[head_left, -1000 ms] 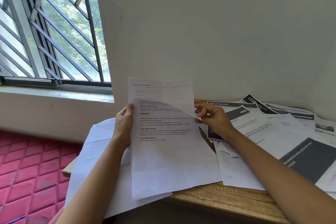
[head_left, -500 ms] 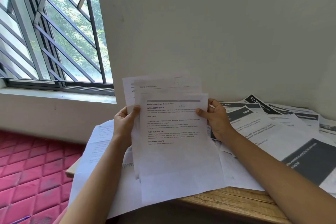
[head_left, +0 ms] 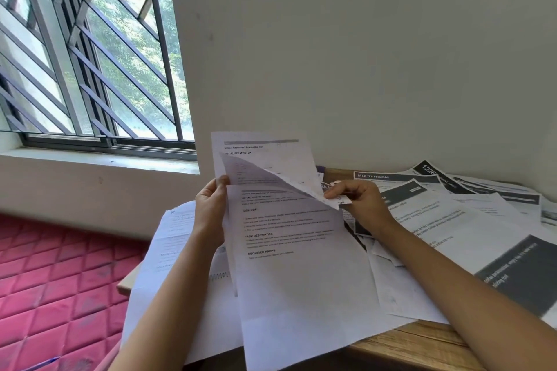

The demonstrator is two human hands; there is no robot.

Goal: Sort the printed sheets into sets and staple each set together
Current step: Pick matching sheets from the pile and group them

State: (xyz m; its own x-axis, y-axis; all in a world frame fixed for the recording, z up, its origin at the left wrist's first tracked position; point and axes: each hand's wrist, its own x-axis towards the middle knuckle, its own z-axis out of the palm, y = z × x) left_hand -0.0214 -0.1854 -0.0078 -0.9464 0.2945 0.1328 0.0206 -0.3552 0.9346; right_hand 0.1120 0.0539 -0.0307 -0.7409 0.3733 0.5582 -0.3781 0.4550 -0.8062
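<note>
Wooden table [head_left: 422, 343] edge runs along the bottom of the frame, with a pink quilted mattress [head_left: 45, 280] beside it at lower left. Above that edge a person holds up a small stack of printed sheets [head_left: 301, 265]; its front page carries the headings TASK GOAL, TASK DESCRIPTION and REQUIRED PROPS. The left hand [head_left: 211, 211] grips the stack at its left edge, thumb laid across the front and the other fingers hidden behind the paper. The right hand [head_left: 358, 202], fingers curled, pinches the top right corner of a bent sheet [head_left: 271, 178] in the stack between thumb and fingertips. That corner is folded forward and down, so its shaded back faces the camera. A rear page [head_left: 262, 147] headed INITIAL SCENE SETUP stands exposed behind it. Under the left forearm, loose white pages [head_left: 168, 235] lie overhanging the table's left end, and a strip of spiral binding [head_left: 220, 275] shows among them. To the right, scattered printouts [head_left: 482, 220] with dark bands overlap across the tabletop, one headed MULTI-ROOM. A plain pale wall [head_left: 361, 54] rises behind the table. At upper left a barred window [head_left: 90, 54] looks out on green foliage above a white sill [head_left: 90, 159].
</note>
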